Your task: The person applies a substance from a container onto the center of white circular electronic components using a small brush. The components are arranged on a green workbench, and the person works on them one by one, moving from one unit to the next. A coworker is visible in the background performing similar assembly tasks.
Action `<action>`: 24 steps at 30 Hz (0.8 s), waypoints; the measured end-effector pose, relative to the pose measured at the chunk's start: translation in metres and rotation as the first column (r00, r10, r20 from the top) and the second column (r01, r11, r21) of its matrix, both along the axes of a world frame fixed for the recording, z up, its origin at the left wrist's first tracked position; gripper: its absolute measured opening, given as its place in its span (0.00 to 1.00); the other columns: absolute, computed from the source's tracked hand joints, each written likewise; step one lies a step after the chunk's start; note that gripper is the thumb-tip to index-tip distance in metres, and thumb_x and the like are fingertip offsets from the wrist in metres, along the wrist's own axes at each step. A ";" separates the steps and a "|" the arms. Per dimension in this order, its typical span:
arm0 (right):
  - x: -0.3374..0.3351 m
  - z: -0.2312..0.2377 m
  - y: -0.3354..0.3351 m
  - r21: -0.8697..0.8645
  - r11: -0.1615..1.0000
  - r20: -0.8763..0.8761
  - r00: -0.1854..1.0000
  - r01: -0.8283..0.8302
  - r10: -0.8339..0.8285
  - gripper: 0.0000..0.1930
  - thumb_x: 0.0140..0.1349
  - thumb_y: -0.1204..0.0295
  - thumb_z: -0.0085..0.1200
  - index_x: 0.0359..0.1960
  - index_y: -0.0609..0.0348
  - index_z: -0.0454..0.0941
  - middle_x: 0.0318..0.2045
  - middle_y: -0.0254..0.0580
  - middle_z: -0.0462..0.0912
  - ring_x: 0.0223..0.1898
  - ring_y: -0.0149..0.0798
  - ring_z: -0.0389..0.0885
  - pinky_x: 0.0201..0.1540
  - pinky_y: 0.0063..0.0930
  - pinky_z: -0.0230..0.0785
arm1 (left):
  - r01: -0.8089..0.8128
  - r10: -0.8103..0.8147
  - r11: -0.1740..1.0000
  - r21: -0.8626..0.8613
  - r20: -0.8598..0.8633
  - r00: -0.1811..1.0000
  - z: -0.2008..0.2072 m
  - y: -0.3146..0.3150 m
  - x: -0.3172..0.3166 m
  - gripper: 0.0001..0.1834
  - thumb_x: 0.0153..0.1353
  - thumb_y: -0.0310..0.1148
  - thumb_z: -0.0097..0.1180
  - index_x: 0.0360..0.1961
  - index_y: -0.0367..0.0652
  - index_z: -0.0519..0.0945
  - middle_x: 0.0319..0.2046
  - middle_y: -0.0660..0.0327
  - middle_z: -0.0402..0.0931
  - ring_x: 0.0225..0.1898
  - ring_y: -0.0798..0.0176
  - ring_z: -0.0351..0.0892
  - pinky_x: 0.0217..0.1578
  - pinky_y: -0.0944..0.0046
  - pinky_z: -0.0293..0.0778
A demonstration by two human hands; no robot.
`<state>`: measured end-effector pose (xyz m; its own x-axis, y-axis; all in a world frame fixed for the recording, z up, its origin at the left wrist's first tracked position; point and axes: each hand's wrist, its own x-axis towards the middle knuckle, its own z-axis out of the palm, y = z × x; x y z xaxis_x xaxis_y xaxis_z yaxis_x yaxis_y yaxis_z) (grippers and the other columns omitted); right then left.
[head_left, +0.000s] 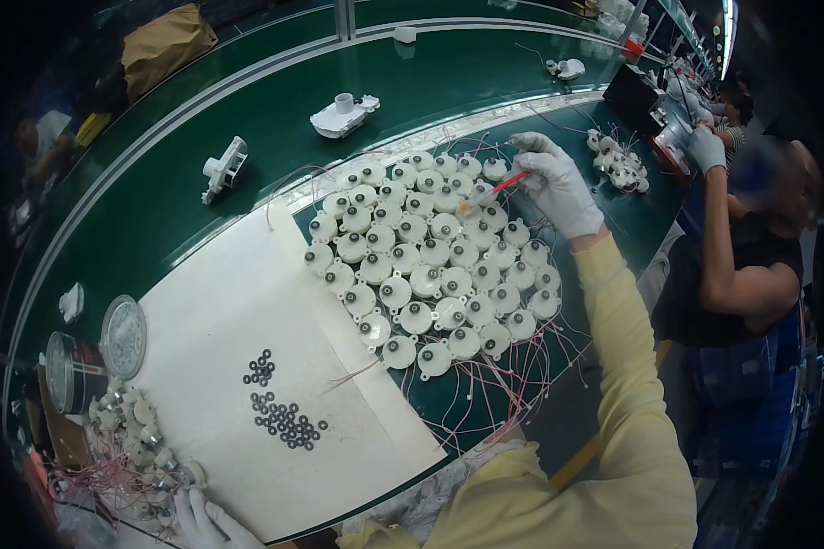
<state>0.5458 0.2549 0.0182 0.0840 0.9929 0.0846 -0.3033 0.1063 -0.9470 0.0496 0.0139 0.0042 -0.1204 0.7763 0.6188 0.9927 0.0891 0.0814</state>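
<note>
My right hand (558,186), in a white glove, is closed around the red handle of a small brush (509,182). The brush's pale tip, with something yellowish on it, is over the far right part of a packed group of round white motors (423,279). Each motor has a dark piece at its centre, and pink and white wires trail from the group. At the lower left edge, my gloved left hand (209,522) shows only in part, fingers stretched out. It is beside a heap of loose motors (137,430) with tangled pink wires.
Small black rings (288,423) lie on a white board (211,320). A round tub (71,371) and a clear lid (124,337) stand left. White plastic housings (343,116) sit on the green conveyor (275,87). More motors (619,163) and a co-worker (742,256) are at right.
</note>
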 end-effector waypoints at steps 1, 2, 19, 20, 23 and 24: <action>0.000 0.001 0.000 -0.006 1.000 0.015 1.000 0.001 -0.001 0.14 0.57 0.80 0.52 0.46 0.62 0.73 0.31 0.33 0.74 0.30 0.23 0.72 0.36 0.18 0.68 | -0.005 0.005 1.000 -0.011 0.006 1.000 0.001 0.000 0.001 0.09 0.61 0.24 0.54 0.40 0.30 0.81 0.43 0.41 0.78 0.45 0.41 0.77 0.48 0.50 0.73; -0.002 0.003 -0.002 -0.011 1.000 0.030 1.000 0.002 -0.002 0.14 0.57 0.79 0.52 0.46 0.62 0.72 0.31 0.33 0.74 0.30 0.23 0.73 0.37 0.18 0.69 | -0.007 0.007 1.000 -0.016 0.007 1.000 0.001 0.001 0.001 0.09 0.61 0.24 0.54 0.40 0.30 0.81 0.43 0.41 0.78 0.45 0.41 0.77 0.48 0.50 0.73; -0.018 0.011 -0.007 0.024 0.994 0.127 0.986 0.105 -0.108 0.14 0.57 0.81 0.51 0.46 0.64 0.74 0.30 0.32 0.75 0.28 0.21 0.72 0.28 0.12 0.59 | 0.006 -0.005 1.000 -0.010 0.010 1.000 0.000 0.001 -0.001 0.08 0.61 0.23 0.54 0.39 0.29 0.80 0.42 0.40 0.77 0.44 0.40 0.77 0.48 0.50 0.73; -0.017 0.011 -0.007 0.026 0.994 0.144 0.984 0.104 -0.107 0.14 0.57 0.81 0.51 0.46 0.64 0.74 0.31 0.32 0.75 0.28 0.21 0.72 0.28 0.12 0.59 | -0.001 0.001 1.000 -0.013 0.012 1.000 0.001 0.001 0.000 0.08 0.61 0.23 0.54 0.39 0.29 0.80 0.42 0.40 0.77 0.45 0.40 0.77 0.48 0.50 0.73; -0.013 0.010 -0.006 0.036 0.996 0.168 0.982 0.084 -0.089 0.14 0.57 0.81 0.52 0.46 0.65 0.74 0.31 0.32 0.76 0.28 0.21 0.73 0.27 0.11 0.59 | -0.010 0.010 1.000 -0.013 0.014 1.000 0.001 0.000 0.000 0.09 0.61 0.24 0.54 0.39 0.29 0.81 0.42 0.40 0.78 0.45 0.40 0.77 0.48 0.50 0.73; -0.012 0.009 -0.006 0.040 0.996 0.172 0.982 0.075 -0.080 0.14 0.57 0.81 0.52 0.46 0.65 0.74 0.31 0.32 0.76 0.28 0.21 0.73 0.27 0.11 0.58 | -0.007 0.007 1.000 -0.006 0.012 1.000 -0.001 0.000 -0.001 0.09 0.61 0.24 0.54 0.39 0.29 0.81 0.42 0.40 0.78 0.45 0.41 0.77 0.48 0.50 0.73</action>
